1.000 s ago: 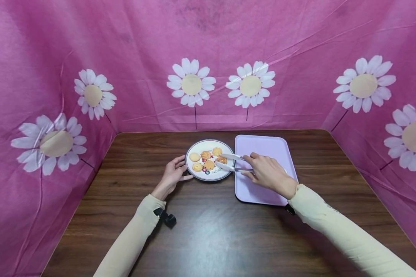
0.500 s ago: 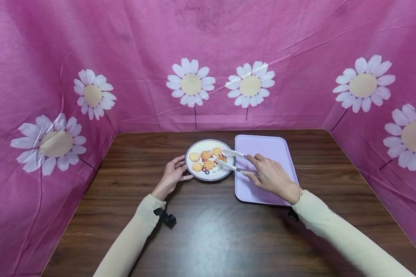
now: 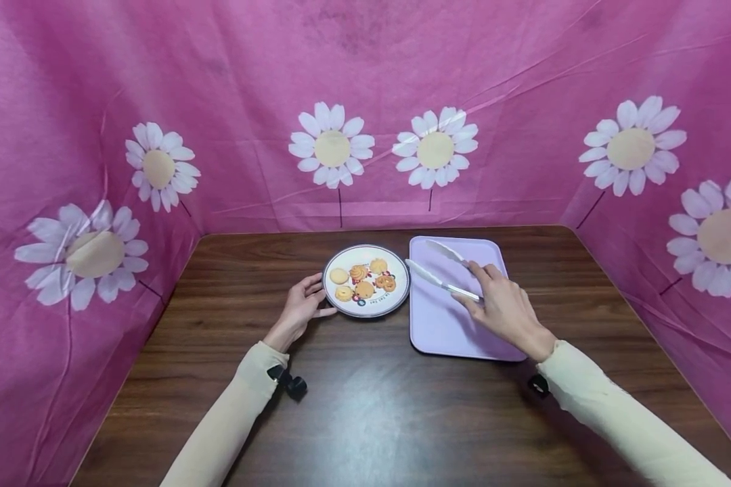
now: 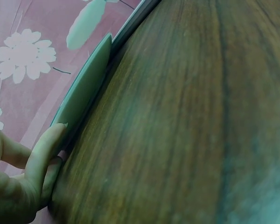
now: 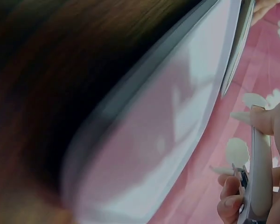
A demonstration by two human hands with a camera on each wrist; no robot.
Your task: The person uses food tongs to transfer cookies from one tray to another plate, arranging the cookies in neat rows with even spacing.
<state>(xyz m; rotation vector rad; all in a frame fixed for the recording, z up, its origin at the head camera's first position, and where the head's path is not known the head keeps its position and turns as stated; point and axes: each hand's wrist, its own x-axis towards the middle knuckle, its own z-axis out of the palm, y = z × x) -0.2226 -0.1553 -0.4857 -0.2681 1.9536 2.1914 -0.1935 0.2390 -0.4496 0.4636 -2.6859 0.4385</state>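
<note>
My right hand (image 3: pixel 508 308) holds a pair of tongs (image 3: pixel 434 277) with pale tips and metal arms. The tips stand apart above the lilac tray (image 3: pixel 438 331), with nothing between them. In the right wrist view the tongs' handle (image 5: pixel 260 172) lies between my thumb and fingers. To the left is a round white plate (image 3: pixel 365 310) with a dark rim and printed fruit, bearing several cookies (image 3: pixel 364 289) of different shapes. My left hand (image 3: pixel 300 308) holds the plate's left edge, thumb at the near side, fingers farther back. The left wrist view shows the fingers (image 4: pixel 44 147) against the plate's outer side.
Plate and tray sit side by side on a dark wooden table (image 3: pixel 341 406), their edges close together. Behind and at both sides hangs a pink cloth (image 3: pixel 250 101) with large white daisies. A black wrist camera (image 3: pixel 289 382) sits at the left cuff.
My right hand has drawn the tongs off the twisted cookie at the plate's right and moved right, over the tray. The cookie stays on the plate. My left hand keeps its place.
</note>
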